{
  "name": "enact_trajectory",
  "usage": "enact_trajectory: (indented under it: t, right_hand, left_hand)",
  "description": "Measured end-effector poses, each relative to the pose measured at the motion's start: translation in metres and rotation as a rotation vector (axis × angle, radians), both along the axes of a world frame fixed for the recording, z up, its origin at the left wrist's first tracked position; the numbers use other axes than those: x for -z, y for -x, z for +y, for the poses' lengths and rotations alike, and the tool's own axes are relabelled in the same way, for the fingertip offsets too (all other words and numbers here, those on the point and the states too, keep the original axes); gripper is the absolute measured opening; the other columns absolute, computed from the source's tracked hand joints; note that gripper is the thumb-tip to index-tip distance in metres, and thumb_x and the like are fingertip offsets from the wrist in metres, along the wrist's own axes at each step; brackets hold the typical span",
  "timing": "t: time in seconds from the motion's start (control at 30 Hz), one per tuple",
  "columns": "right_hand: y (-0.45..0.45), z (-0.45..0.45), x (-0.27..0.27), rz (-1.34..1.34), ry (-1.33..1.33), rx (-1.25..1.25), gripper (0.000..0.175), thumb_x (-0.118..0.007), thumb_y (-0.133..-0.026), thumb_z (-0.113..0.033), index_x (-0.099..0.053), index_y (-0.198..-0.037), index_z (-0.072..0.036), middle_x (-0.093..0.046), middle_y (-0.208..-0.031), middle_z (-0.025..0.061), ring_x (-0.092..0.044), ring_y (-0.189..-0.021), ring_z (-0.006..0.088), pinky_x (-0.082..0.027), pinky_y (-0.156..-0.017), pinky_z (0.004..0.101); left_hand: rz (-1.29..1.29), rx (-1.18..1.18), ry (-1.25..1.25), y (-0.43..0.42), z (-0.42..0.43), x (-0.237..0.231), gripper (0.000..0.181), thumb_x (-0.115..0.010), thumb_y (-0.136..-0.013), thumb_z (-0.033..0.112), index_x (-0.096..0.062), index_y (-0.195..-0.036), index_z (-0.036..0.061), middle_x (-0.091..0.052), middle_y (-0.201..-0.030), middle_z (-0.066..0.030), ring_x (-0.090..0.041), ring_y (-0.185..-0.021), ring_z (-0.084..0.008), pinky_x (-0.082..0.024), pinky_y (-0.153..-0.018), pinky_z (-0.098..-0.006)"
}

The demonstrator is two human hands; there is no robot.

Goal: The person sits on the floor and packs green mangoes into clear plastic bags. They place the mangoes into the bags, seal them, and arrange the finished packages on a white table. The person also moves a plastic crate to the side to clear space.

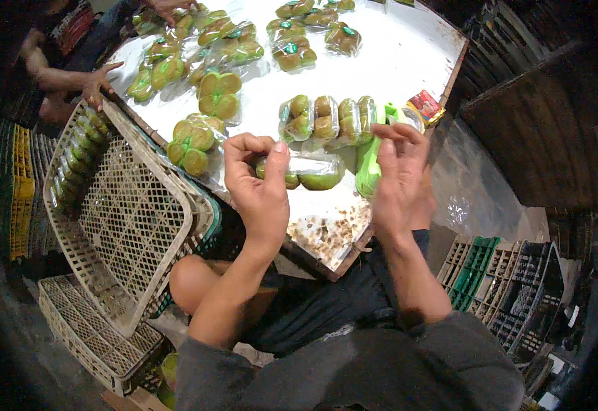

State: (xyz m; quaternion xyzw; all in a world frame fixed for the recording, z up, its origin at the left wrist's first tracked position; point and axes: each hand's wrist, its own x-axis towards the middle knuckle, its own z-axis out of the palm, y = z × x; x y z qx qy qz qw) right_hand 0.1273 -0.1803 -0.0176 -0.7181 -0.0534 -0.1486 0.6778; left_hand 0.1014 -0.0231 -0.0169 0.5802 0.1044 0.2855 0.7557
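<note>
A wrapped pack of green-and-brown bread buns (322, 174) lies before me on the white tabletop (381, 61). My left hand (258, 185) is at the left end of this pack with its fingers curled and thumb raised; whether it grips the clear wrap I cannot tell. Beside a bright green tape dispenser (366, 167) my right hand (404, 180) is raised, slightly blurred. Its fingers are loosely bent and apart, and nothing shows in them. Behind the pack stands a row of wrapped bun packs (324, 118), one bearing a green sticker.
A plastic crate (129, 205) holding bun packs leans at the table's left edge. Another person's hand (96, 85) rests near its rim. More packs (222, 46) cover the far left of the table. A red-yellow packet (425, 106) lies at the right edge. Stacked crates (499, 287) stand right.
</note>
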Motion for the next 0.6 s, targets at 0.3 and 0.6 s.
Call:
enact_trajectory:
  t: [0.3,0.6]
  right_hand:
    - [-0.017,-0.066,0.035,0.559,0.578,0.169,0.041,-0.059,-0.094,-0.033,-0.063,-0.101,0.006,-0.058,-0.110,0.0178,-0.054,-0.103,0.0290,-0.041,-0.091,0.0399]
    - [0.045,-0.054,0.091,0.800,-0.255,0.004,0.020,-0.064,-0.091,-0.017,-0.067,-0.095,0.002,-0.059,-0.105,0.0110,-0.054,-0.104,0.0218,-0.041,-0.093,0.0328]
  left_hand:
    - [0.227,0.029,-0.074,-0.030,-0.013,0.049,0.015,-0.063,-0.088,0.007,-0.049,-0.089,0.0024,-0.050,-0.084,-0.0029,-0.047,-0.079,-0.0125,-0.042,-0.075,-0.0280]
    - [0.274,0.014,-0.105,-0.024,-0.012,0.059,0.015,-0.063,-0.088,0.007,-0.049,-0.089,0.0010,-0.050,-0.083,-0.0034,-0.048,-0.078,-0.0129,-0.043,-0.076,-0.0286]
